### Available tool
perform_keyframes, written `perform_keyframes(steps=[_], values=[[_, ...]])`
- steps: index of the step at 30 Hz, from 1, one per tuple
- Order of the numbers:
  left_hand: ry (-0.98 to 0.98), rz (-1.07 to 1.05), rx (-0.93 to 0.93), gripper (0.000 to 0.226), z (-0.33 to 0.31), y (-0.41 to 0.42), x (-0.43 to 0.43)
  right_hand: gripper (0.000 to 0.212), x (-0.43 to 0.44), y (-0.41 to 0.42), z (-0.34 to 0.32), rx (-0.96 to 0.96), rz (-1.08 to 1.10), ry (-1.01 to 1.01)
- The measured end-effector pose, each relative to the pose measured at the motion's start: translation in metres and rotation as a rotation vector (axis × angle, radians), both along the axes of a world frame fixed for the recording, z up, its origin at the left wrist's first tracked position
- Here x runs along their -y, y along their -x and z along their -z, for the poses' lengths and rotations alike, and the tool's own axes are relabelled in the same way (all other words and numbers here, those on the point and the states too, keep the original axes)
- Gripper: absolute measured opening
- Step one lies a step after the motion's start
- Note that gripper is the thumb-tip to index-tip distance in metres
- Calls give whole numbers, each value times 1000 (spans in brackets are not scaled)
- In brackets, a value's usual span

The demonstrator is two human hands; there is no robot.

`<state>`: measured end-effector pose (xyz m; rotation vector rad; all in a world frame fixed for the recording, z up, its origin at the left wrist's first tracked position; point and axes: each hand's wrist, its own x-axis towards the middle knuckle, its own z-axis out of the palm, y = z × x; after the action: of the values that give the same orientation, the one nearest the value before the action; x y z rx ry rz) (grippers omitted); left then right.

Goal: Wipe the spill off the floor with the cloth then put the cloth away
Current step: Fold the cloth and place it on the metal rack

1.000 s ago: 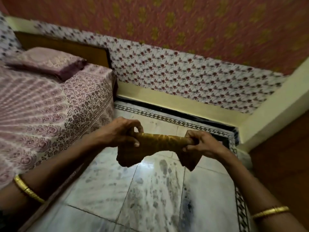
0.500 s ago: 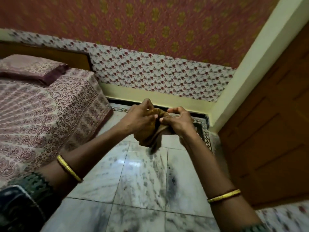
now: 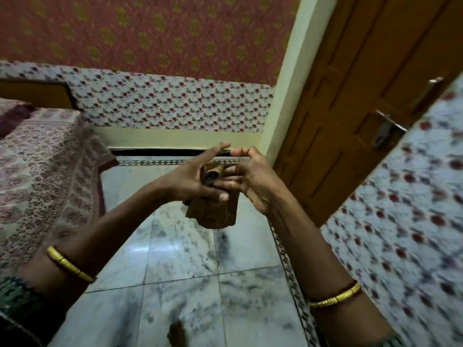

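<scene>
A folded brown cloth point(image 3: 215, 212) hangs in the air above the marble floor point(image 3: 190, 259), held between both hands. My left hand point(image 3: 193, 177) holds it from the left, thumb across its front and fingers reaching forward over its top. My right hand point(image 3: 250, 179) grips the cloth's upper right part with curled fingers. The top of the cloth is bunched and partly hidden between the two hands. I see no clear spill on the floor; its grey marbling shows dark streaks.
A bed with a patterned cover point(image 3: 42, 176) fills the left side. A wooden door point(image 3: 350, 108) with a metal handle point(image 3: 385, 128) stands at the right, beside a cream door frame point(image 3: 283, 101). A patterned wall point(image 3: 400, 221) closes the near right.
The cloth was stretched wide between my hands, then folded together; it now hangs as a small bundle. The view has swung right toward the door.
</scene>
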<state>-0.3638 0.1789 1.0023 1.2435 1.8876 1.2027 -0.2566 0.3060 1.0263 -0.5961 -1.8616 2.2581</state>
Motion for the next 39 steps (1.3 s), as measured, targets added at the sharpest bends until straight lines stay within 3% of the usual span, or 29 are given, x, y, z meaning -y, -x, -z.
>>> perform_keyframes(steps=[2,4,6,7,9,11,13,16,18,22,24,26,31,36,39], values=[[-56,54,113,89,2,-32,5,31,0,-53,-3,-96,22,20],[-112,39,233,80,2,-61,5,23,-4,-97,6,-164,238,-176],[-118,53,335,76,6,-97,3,24,-5,-147,24,-97,460,-304],[-121,68,391,76,10,-109,2,38,-1,-165,35,-43,468,-245],[-129,137,501,78,17,-139,0,55,14,-202,59,-1,360,130],[-116,207,585,78,23,-174,-4,44,37,-242,73,-92,318,425],[-97,240,631,77,26,-203,-9,34,50,-272,79,-174,399,475],[-42,261,708,74,33,-238,-15,54,60,-315,79,-124,584,335],[15,273,685,69,39,-266,-18,52,67,-349,77,-79,712,238],[217,302,634,53,64,-349,-9,26,104,-436,95,-14,925,50],[320,345,634,56,81,-388,2,24,126,-477,112,32,998,7],[403,345,628,58,97,-417,14,32,147,-509,130,56,1059,36],[574,424,590,39,135,-550,39,39,205,-633,175,102,1255,104],[639,478,536,54,172,-657,44,21,234,-733,207,149,1365,152],[615,530,489,44,190,-717,42,17,237,-787,225,168,1435,193]])
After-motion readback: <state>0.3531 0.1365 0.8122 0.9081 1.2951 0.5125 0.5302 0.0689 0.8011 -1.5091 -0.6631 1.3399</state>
